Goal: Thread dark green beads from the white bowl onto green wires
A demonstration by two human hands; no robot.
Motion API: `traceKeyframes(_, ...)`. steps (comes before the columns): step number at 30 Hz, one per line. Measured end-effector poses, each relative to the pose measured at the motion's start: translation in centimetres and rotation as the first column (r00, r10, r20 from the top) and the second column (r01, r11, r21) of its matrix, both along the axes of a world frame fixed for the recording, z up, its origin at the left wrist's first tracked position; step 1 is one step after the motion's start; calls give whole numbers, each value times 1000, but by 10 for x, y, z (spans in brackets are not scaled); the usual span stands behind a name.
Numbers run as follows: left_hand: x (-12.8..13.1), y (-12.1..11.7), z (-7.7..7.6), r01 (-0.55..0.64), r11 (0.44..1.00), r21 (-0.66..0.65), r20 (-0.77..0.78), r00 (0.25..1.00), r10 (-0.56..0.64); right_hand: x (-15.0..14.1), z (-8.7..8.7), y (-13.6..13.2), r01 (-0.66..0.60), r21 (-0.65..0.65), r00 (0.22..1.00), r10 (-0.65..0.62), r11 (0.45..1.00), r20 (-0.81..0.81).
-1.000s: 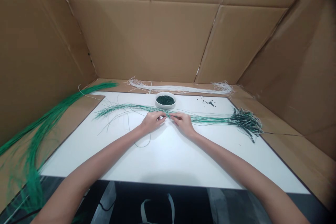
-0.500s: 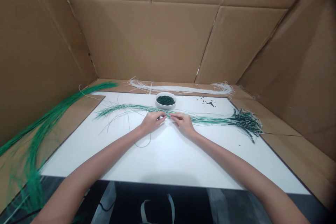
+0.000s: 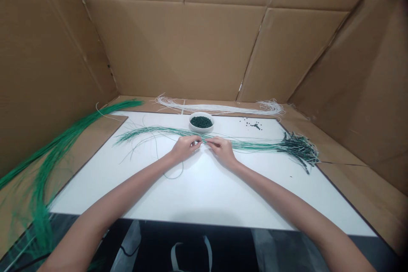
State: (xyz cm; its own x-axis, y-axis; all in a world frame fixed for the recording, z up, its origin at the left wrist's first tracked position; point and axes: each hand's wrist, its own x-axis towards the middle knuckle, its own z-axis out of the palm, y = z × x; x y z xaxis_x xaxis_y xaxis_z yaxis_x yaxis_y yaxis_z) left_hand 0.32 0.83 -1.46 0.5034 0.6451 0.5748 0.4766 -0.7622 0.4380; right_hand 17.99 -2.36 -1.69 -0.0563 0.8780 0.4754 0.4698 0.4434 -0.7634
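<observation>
At the middle of the white table, my left hand [image 3: 186, 147] is closed in a pinch, with a thin dark string [image 3: 174, 178] looping out from under it. My right hand [image 3: 223, 150] faces it, fingertips pinched and almost meeting the left ones; whatever lies between them is too small to make out. Just beyond both hands stands a white bowl [image 3: 201, 131] holding dark green beads [image 3: 201, 122]. A bundle of green strings [image 3: 255, 145] runs across behind my hands. Its right end carries a cluster of dark beaded, white-tipped ends [image 3: 299, 148].
Loose dark beads [image 3: 255, 126] lie right of the bowl. White strings [image 3: 216, 107] stretch along the back edge. More green strings [image 3: 60, 144] drape over the left side. Cardboard walls [image 3: 178, 46] enclose the white tabletop [image 3: 204, 199] at the back and both sides.
My right hand has shifted very slightly at the fingertips. Otherwise both hands keep their pinches, and the bowl and strings stay where they were.
</observation>
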Motion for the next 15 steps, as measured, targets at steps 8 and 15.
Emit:
traceKeyframes(8,1,-1,1,29,999,37,-40,999,-27,0,-3,1,44,90,984,-59,995,170)
traceKeyframes(15,2,-3,5,19,1000,17,-52,998,-18,-1,-1,-1,10,70,993,-18,998,113)
